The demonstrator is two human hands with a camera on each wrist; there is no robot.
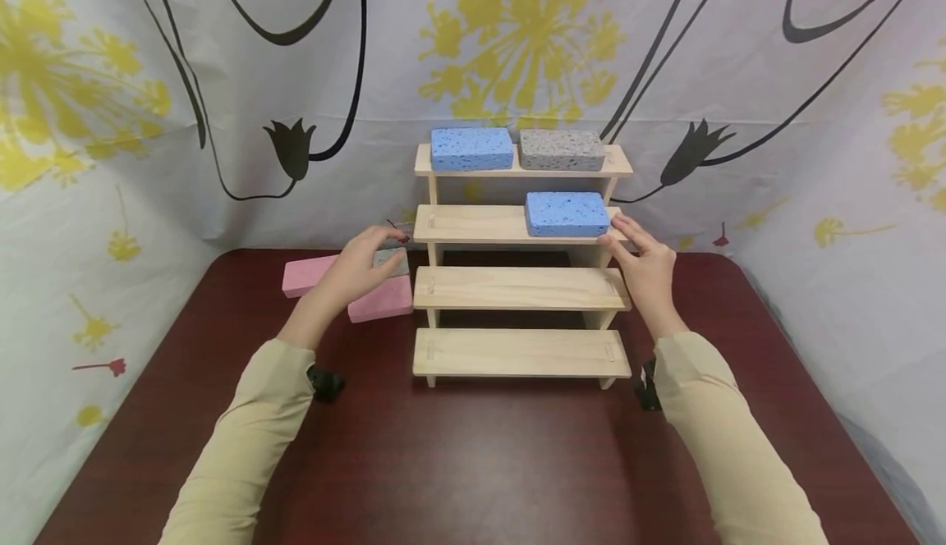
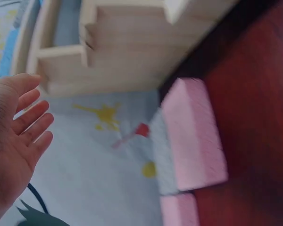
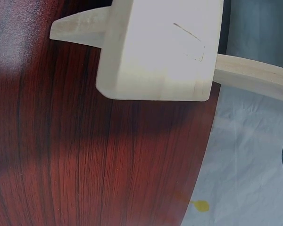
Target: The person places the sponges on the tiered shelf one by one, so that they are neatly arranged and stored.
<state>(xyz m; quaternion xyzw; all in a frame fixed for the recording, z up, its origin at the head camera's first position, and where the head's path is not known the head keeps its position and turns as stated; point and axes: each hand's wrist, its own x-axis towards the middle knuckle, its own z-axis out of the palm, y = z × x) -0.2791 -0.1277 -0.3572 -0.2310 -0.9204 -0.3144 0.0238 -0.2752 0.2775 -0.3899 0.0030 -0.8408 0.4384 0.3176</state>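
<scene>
On a stepped wooden rack [image 1: 517,290], a blue sponge [image 1: 567,215] lies at the right of the second tier from the top. My right hand [image 1: 646,264] is at that tier's right end, thumb near the sponge's front corner and fingers beside its right end. Contact there is hard to make out. My left hand [image 1: 360,264] hovers left of the rack with fingers spread and nothing held. Below it are pink sponges [image 1: 380,299] and a partly hidden grey sponge [image 1: 392,262]. The left wrist view shows the left palm [image 2: 12,141] beside the rack's side.
The top tier carries another blue sponge [image 1: 471,149] and a grey sponge [image 1: 562,151]. The rack stands on a dark red-brown table [image 1: 473,463]. Behind and around it hangs a white patterned sheet [image 1: 244,77].
</scene>
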